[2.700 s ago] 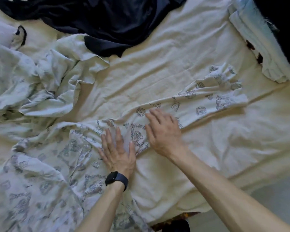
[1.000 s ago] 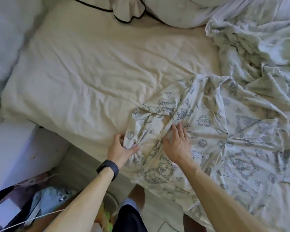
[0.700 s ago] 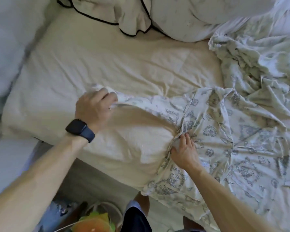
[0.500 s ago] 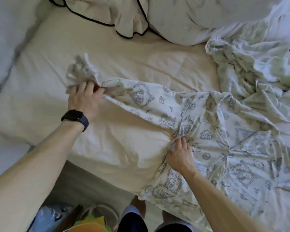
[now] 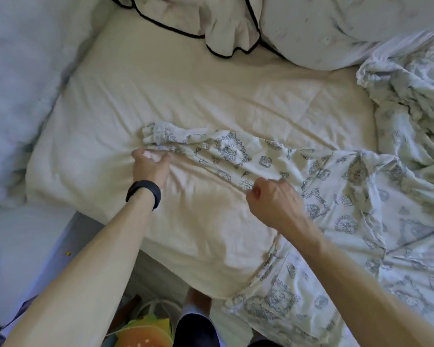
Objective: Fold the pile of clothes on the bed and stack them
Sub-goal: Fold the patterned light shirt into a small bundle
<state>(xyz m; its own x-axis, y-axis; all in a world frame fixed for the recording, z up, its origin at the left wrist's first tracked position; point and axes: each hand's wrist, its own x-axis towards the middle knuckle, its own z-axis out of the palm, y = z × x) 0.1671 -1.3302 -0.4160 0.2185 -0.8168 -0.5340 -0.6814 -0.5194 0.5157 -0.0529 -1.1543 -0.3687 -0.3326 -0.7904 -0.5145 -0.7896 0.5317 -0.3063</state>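
Note:
A pale garment (image 5: 348,221) printed with grey drawings lies spread over the right half of the cream bed sheet (image 5: 186,96). Its long sleeve (image 5: 226,149) stretches flat to the left, ending in a ribbed cuff (image 5: 156,135). My left hand (image 5: 149,167), with a black watch on the wrist, pinches the sleeve's lower edge just below the cuff. My right hand (image 5: 273,199) has curled fingers pinching the sleeve's lower edge near the armpit. The garment's hem hangs over the bed's near edge.
A crumpled pale printed cloth (image 5: 411,96) is heaped at the right. Pillows with black piping (image 5: 226,28) lie at the head. A white duvet (image 5: 15,96) bulges at the left. Below the bed edge are my legs and an orange and yellow object (image 5: 140,339).
My left hand pulled the sleeve out to the left and laid it flat on the sheet. My right hand moved from the armpit up to the sleeve's lower edge.

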